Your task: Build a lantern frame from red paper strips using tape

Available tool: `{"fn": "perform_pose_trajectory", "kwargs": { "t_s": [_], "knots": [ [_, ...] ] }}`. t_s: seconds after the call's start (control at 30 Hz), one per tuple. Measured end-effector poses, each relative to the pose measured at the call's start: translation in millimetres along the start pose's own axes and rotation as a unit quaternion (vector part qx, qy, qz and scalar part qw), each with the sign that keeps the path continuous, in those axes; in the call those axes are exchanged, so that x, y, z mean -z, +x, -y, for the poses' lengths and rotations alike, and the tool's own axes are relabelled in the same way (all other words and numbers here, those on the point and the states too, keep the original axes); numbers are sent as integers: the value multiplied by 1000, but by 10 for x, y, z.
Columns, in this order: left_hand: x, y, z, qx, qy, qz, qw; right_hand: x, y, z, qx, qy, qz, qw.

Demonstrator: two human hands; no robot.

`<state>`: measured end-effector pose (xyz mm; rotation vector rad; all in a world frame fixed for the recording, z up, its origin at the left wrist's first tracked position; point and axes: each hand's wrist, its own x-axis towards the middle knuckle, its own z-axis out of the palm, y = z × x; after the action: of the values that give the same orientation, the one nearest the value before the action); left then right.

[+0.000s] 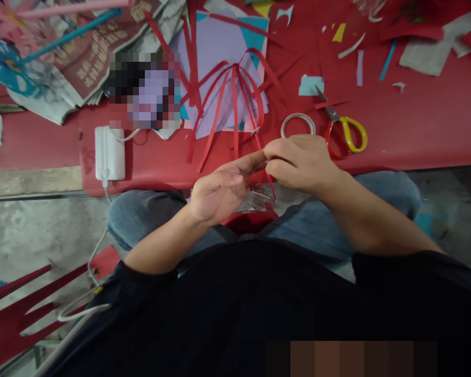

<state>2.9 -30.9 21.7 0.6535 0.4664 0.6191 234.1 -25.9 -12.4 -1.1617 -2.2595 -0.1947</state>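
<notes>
My left hand (222,192) is turned palm up over my lap, with its fingers stretched toward the right and its thumb apart. My right hand (303,161) is closed, its fingertips pinching at the left fingertips. A thin red paper strip (272,187) runs down to this meeting point and its end hangs out below. It belongs to a bunch of red paper strips (236,104) joined at the top and fanned out over the table edge. The exact grip point is hidden by my fingers. Under the bunch lie lilac paper sheets (220,47), with blue and pink sheets beneath.
Yellow-handled scissors (353,133) and a tape roll (298,125) lie to the right on the red table (416,131). Paper scraps are scattered beyond. A white power bank (110,153) with a cable, newspaper (63,94) and blue and pink paper flowers (19,73) are on the left.
</notes>
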Motion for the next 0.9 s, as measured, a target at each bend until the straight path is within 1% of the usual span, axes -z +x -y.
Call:
{"fn": "perform_pose_trajectory", "kwargs": {
  "t_s": [0.07,0.2,0.27,0.33,0.47,0.57,0.67,0.77,0.83,0.9],
  "knots": [
    [-12,-11,-17,7,-5,-5,1000,11,13,14,7,-10,-7,1000],
    [-3,-21,-25,3,-15,1,1000,16,30,27,45,-19,-58,997],
    [9,-20,-22,3,-18,1,1000,5,31,34,52,-24,-60,997],
    [16,-18,-22,5,-18,-5,1000,-7,30,44,49,-15,-69,996],
    [10,-20,-31,7,-16,-3,1000,-7,41,52,33,28,-119,992],
    [1,-23,-40,2,-10,8,1000,6,49,23,64,59,-145,986],
    [-1,-24,-51,-1,-5,7,1000,-1,29,-31,101,66,-173,978],
    [1,-26,-61,3,-2,5,1000,-22,-20,-78,91,59,-185,977],
    [4,-27,-60,5,3,6,1000,-30,-52,-99,79,73,-192,976],
    [7,-28,-52,-1,8,11,1000,-31,-76,-117,85,89,-191,974]
  ]
}}
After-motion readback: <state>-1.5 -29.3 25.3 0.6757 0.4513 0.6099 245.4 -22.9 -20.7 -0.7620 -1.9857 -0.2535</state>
